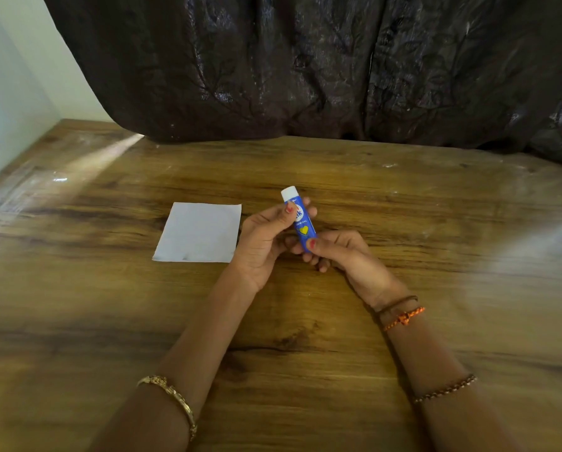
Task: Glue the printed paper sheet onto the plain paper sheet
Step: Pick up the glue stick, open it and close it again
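Note:
A blue glue stick (pixel 300 220) with a white cap stands nearly upright above the middle of the wooden table (pixel 305 321). My left hand (pixel 263 239) holds its upper part between thumb and fingers. My right hand (pixel 344 256) pinches its lower end with the thumb in front. A white square paper sheet (pixel 199 232) lies flat on the table just left of my left hand, with its blank face up. No printed sheet is in view.
A dark crinkled curtain (pixel 305 66) hangs along the table's far edge. A pale wall (pixel 8 76) meets the table at the left. Bare wood stretches right of my hands and toward me.

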